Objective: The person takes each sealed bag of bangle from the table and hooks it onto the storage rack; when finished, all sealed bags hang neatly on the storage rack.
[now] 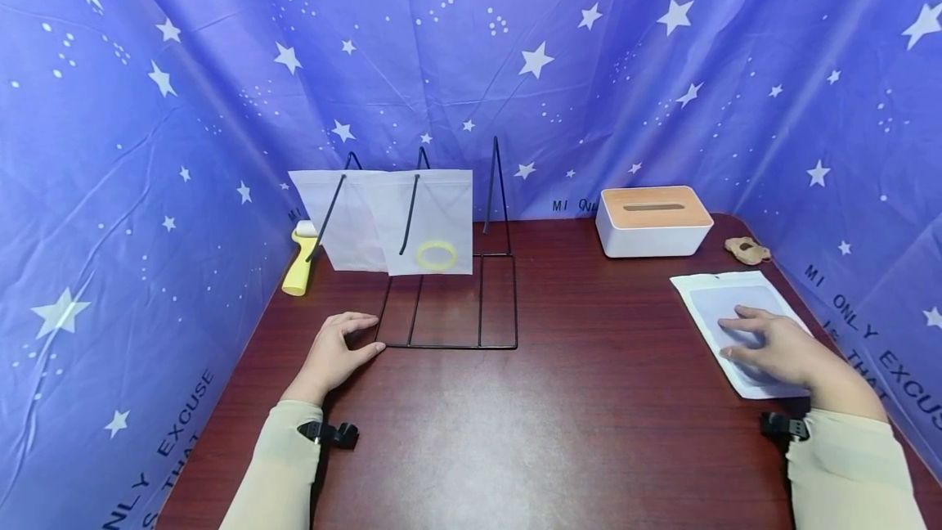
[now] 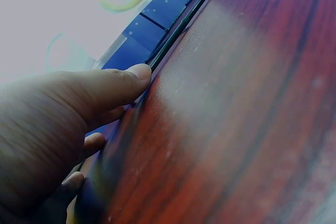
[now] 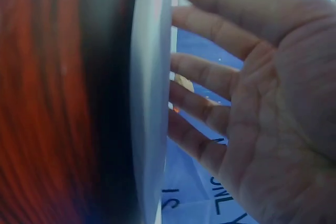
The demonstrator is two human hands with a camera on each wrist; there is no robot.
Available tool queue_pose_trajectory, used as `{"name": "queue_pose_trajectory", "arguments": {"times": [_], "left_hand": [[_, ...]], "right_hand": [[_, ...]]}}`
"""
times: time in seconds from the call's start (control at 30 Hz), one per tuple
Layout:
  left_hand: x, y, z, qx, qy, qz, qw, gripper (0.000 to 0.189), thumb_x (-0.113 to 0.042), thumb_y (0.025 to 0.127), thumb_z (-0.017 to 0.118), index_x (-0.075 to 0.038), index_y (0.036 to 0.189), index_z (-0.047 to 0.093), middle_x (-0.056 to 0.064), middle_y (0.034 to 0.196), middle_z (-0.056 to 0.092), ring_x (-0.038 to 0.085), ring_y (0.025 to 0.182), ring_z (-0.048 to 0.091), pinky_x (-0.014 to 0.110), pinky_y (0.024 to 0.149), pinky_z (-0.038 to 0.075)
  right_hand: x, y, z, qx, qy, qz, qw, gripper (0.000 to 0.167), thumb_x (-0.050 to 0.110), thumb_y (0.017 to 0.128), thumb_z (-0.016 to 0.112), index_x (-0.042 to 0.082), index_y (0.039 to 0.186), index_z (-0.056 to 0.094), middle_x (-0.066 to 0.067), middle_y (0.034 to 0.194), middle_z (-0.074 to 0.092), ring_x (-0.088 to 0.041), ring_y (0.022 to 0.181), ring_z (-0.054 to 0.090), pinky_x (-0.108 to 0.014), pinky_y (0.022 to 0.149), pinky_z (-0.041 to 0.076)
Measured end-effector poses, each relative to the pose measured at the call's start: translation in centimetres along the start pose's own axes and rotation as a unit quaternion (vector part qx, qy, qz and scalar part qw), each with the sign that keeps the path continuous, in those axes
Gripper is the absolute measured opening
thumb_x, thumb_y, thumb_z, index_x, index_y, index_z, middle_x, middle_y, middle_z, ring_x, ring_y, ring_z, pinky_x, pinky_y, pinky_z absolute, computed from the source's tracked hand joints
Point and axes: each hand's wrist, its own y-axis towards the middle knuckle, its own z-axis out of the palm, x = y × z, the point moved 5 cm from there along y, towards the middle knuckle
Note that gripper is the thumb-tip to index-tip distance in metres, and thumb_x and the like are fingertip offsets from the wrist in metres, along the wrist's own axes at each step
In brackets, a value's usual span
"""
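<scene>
Two white pouches hang from prongs of a black wire rack. The left pouch [image 1: 346, 223] is partly covered by the front pouch [image 1: 445, 203], which bears a pale yellow ring mark. My left hand [image 1: 333, 354] rests at the rack's [image 1: 449, 347] near left corner. In the left wrist view its thumb [image 2: 139, 72] touches the dark rod, with the other fingers below it. My right hand [image 1: 783, 350] lies with spread fingers over a flat white packet [image 1: 706, 301] on the table. Only that packet's edge [image 3: 151, 98] shows in the right wrist view, against the fingertips.
A yellow-handled lint roller [image 1: 298, 268] lies left of the rack. Toward the back right stand a white tissue box [image 1: 655, 242] with a wooden lid and a small tan object [image 1: 746, 250]. Blue starry cloth [image 1: 456, 47] encloses the dark red table [image 1: 574, 399].
</scene>
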Motion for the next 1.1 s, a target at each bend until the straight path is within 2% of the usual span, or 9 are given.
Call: {"name": "queue_pose_trajectory", "arguments": {"times": [0.27,0.4,0.57,0.83,0.97,1.1], "left_hand": [[0.0,0.0,0.0,0.0,-0.001,-0.001,1.0,0.047,-0.024,0.084,0.091,-0.009,0.126,0.077,0.006,0.128,0.07,0.034,0.13,0.051,0.053,0.111,0.037],[-0.1,0.1,0.0,0.001,-0.001,-0.002,1.0,0.047,-0.024,0.084,0.091,-0.009,0.126,0.077,0.006,0.128,0.07,0.035,0.13,0.051,0.053,0.111,0.037],[0.0,0.0,0.0,0.003,-0.003,-0.004,1.0,0.047,-0.024,0.084,0.091,-0.009,0.127,0.076,0.006,0.128,0.07,0.034,0.129,0.051,0.052,0.111,0.037],[0.0,-0.2,0.0,-0.005,0.0,0.003,1.0,0.047,-0.022,0.084,0.091,-0.006,0.125,0.076,0.009,0.127,0.07,0.037,0.128,0.053,0.054,0.11,0.038],[0.0,-0.1,0.0,-0.006,-0.002,0.002,1.0,0.047,-0.022,0.083,0.091,-0.005,0.125,0.077,0.009,0.126,0.07,0.037,0.127,0.052,0.053,0.11,0.038],[-0.1,0.0,-0.1,-0.004,-0.001,0.0,1.0,0.047,-0.023,0.084,0.091,-0.006,0.125,0.077,0.008,0.126,0.07,0.036,0.128,0.052,0.053,0.11,0.038]], "right_hand": [[1.1,-0.3,0.2,0.031,-0.024,-0.005,0.9992,0.063,0.023,0.084,0.087,-0.007,0.135,0.065,-0.044,0.144,0.043,-0.067,0.129,0.039,-0.077,0.098,0.035],[1.4,-0.4,0.1,0.028,-0.034,-0.007,0.999,0.064,0.027,0.082,0.089,-0.004,0.133,0.067,-0.042,0.14,0.046,-0.064,0.126,0.041,-0.075,0.097,0.035],[1.8,-0.1,0.3,0.015,-0.052,-0.017,0.9984,0.064,0.035,0.076,0.093,0.001,0.125,0.072,-0.037,0.129,0.054,-0.058,0.117,0.05,-0.07,0.093,0.041],[2.7,0.4,0.4,0.021,-0.061,0.0,0.9979,0.067,0.042,0.073,0.095,0.002,0.122,0.074,-0.031,0.119,0.059,-0.051,0.111,0.055,-0.067,0.09,0.045],[3.4,0.7,-0.3,0.021,-0.062,-0.005,0.9979,0.067,0.038,0.075,0.095,-0.002,0.123,0.072,-0.033,0.119,0.06,-0.051,0.111,0.056,-0.067,0.091,0.046],[3.6,1.0,-1.5,0.008,-0.049,-0.01,0.9987,0.062,0.034,0.081,0.091,-0.005,0.125,0.069,-0.037,0.125,0.058,-0.054,0.117,0.054,-0.069,0.095,0.043]]}}
